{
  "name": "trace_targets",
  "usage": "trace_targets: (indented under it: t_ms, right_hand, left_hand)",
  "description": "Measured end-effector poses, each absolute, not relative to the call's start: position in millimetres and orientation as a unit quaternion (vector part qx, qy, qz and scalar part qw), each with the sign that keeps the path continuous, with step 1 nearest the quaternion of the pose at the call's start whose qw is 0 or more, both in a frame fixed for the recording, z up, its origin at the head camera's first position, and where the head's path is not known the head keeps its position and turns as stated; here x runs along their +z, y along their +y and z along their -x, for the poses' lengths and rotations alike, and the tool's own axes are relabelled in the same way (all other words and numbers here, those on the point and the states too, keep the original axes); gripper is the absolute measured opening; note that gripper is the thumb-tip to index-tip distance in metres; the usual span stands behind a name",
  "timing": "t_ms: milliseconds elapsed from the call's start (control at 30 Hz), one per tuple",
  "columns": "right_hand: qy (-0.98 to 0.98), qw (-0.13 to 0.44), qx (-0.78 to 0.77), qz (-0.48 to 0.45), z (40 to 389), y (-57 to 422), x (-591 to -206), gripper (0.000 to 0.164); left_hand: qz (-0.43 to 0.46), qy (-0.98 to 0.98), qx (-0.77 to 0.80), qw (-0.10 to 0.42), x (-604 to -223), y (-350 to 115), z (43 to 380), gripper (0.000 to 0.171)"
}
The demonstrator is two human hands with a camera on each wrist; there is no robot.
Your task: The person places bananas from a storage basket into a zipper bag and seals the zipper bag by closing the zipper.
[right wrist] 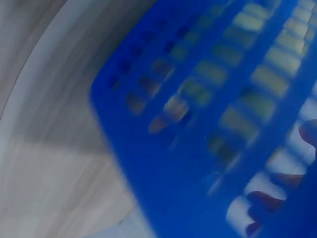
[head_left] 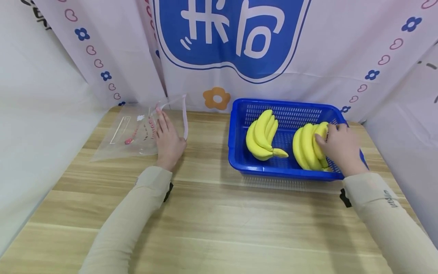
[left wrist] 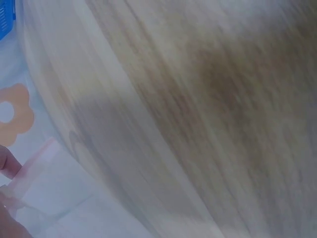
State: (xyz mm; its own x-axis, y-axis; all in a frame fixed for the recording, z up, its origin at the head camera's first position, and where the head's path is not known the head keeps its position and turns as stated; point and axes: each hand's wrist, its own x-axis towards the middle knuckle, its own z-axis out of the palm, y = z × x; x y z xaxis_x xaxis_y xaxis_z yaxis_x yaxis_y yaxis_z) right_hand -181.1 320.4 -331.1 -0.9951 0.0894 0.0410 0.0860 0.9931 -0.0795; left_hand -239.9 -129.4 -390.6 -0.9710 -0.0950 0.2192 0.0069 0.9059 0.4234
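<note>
A clear zip bag (head_left: pixel 137 131) with a pink printed design lies flat at the back left of the table. My left hand (head_left: pixel 169 142) rests on the bag beside its pale top strip, fingers extended; in the left wrist view only fingertips (left wrist: pixel 7 163) show near the bag's pinkish edge (left wrist: pixel 37 158). Inside a blue plastic basket (head_left: pixel 267 169) are two bunches of yellow bananas. The left bunch (head_left: pixel 261 137) lies untouched. My right hand (head_left: pixel 343 146) reaches over the basket's right side and grips the right bunch of bananas (head_left: pixel 306 146), with its far side hidden.
The wooden table (head_left: pixel 239 228) extends in front of the basket. A white cloth with a blue printed sign (head_left: pixel 232 38) hangs behind it. In the right wrist view, the basket's slotted wall (right wrist: pixel 163 163) fills much of the frame.
</note>
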Motion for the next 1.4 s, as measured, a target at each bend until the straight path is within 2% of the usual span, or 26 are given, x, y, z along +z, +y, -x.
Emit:
trace_targets:
  t_ms: [100, 200, 433, 867, 1400]
  right_hand:
    - [-0.994, -0.055, 0.07, 0.069, 181.4, 310.1, -331.7, 0.092]
    - [-0.983, -0.112, 0.113, 0.09, 180.5, 304.1, -333.5, 0.106]
    - [-0.971, -0.155, 0.167, 0.074, 178.0, 303.1, -341.6, 0.117]
    - [-0.963, -0.141, 0.231, 0.006, 175.9, 305.0, -351.9, 0.128]
    - [-0.969, -0.099, 0.228, 0.006, 178.7, 302.9, -356.0, 0.124]
  left_hand:
    - [-0.025, -0.968, -0.224, 0.115, -390.5, -129.8, 239.8, 0.101]
    - [-0.023, -0.967, -0.226, 0.117, -390.0, -129.9, 239.5, 0.101]
    - [-0.018, -0.968, -0.224, 0.113, -390.5, -131.1, 238.6, 0.1]
    - [-0.015, -0.97, -0.218, 0.102, -391.5, -134.1, 236.1, 0.103]
    - [-0.016, -0.969, -0.225, 0.099, -391.7, -135.9, 235.2, 0.106]
